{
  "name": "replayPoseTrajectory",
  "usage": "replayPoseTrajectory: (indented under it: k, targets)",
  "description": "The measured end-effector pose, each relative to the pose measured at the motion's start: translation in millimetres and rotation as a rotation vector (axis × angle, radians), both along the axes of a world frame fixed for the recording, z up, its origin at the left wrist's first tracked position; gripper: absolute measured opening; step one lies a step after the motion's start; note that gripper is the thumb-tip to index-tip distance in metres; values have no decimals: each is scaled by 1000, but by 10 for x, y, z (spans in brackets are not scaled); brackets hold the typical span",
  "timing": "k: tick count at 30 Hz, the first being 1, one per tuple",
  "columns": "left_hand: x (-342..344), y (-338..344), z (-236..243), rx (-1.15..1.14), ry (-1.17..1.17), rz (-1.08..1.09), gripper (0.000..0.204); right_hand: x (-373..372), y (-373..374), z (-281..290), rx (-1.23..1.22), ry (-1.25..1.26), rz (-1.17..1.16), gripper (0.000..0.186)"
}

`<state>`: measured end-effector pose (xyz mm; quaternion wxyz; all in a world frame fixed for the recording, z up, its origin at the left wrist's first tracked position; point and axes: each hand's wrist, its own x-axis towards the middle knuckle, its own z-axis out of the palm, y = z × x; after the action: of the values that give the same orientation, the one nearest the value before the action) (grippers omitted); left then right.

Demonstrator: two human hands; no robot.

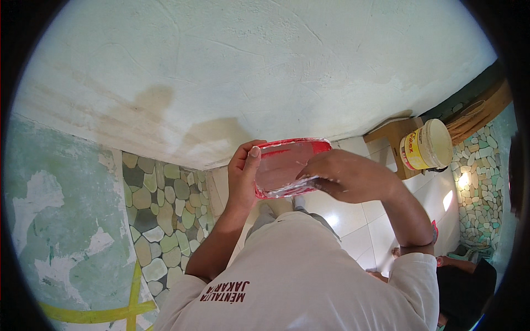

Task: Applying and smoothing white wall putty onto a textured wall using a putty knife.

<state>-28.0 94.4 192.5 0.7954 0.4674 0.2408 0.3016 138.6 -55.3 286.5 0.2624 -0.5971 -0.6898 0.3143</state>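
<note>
My left hand [243, 171] grips the left rim of a shallow red rectangular tray [322, 146], its thumb over the edge. The tray is held up in front of my chest, close to the wall. Whitish paste [280, 165] coats its inside and smears its rim. My right hand [345, 177] is bent over the tray's right side, fingers closed. A thin white-smeared edge shows at its fingertips. What it holds is mostly hidden under the hand, and I cannot make out its kind.
A pale, patchy wall [232, 66] rises ahead. At right, a white-and-yellow bucket [425, 146] stands on a brown box [386, 135]. Pebble-pattern surfaces [157, 220] flank the white floor tiles [359, 243]. Another person [464, 287] in black is low at right behind me.
</note>
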Motion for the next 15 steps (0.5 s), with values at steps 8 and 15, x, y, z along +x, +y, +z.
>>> replayPoseTrajectory:
  k: [8, 15]
  targets:
    - [-53, 46, -37, -16, 16, 23, 31, -44, -12, -20, 6, -25, 1, 24]
    - [-62, 38, -49, -35, 23, 16, 30, -76, -54, 89, 21, -60, 22, 25]
